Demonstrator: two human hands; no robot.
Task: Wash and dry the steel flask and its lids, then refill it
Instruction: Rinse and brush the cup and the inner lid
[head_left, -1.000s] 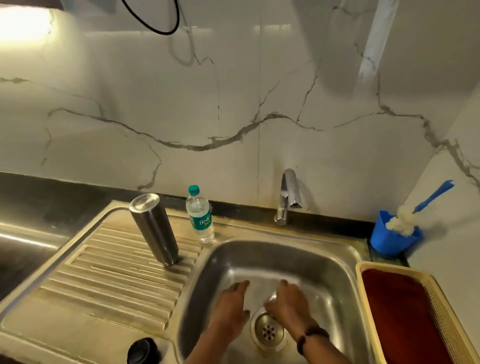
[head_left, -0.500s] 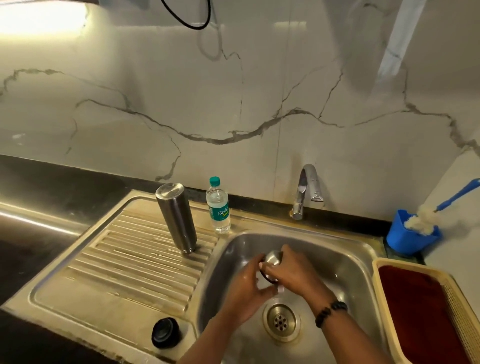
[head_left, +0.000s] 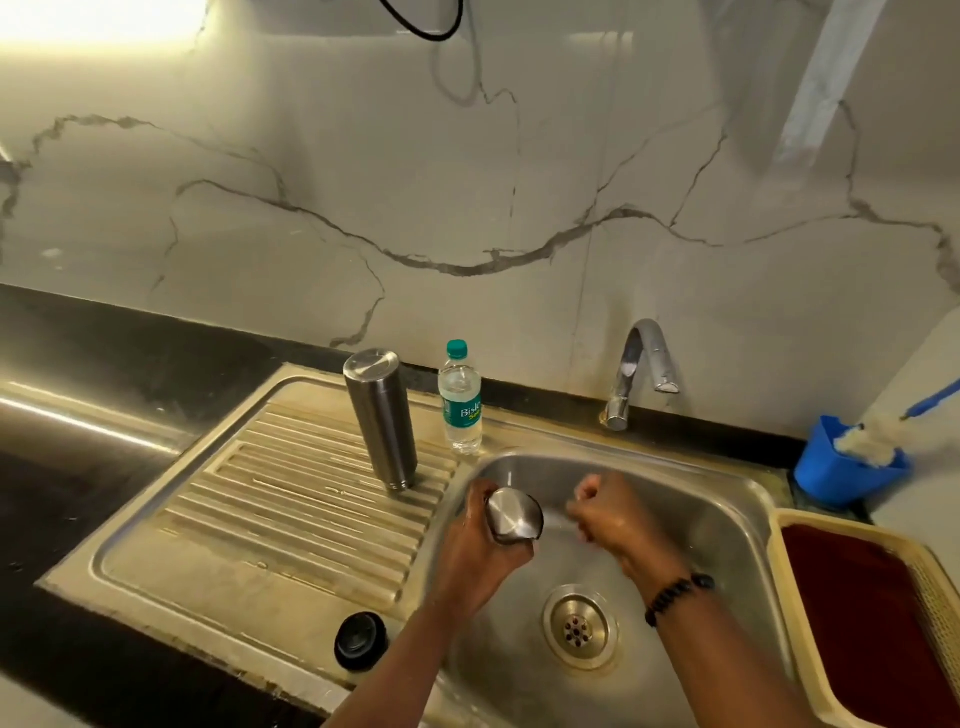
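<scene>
Hands over the sink: we see the left hand curled round the steel lid, holding it above the basin's left side with its rounded shiny face turned up toward the camera. The right hand, wet and with a beaded bracelet at the wrist, sits just beside the lid without touching it, fingers curled into a loose fist that holds nothing we can make out. The steel flask stands upside down on the ribbed drainboard, well apart from both hands, with a water bottle just beside it near the wall. A black lid lies at the drainboard's near corner. Half a second ago both hands were closed together round the steel lid over the drain; now we find the right hand drawn off to the right and the lid left in the left hand alone.
</scene>
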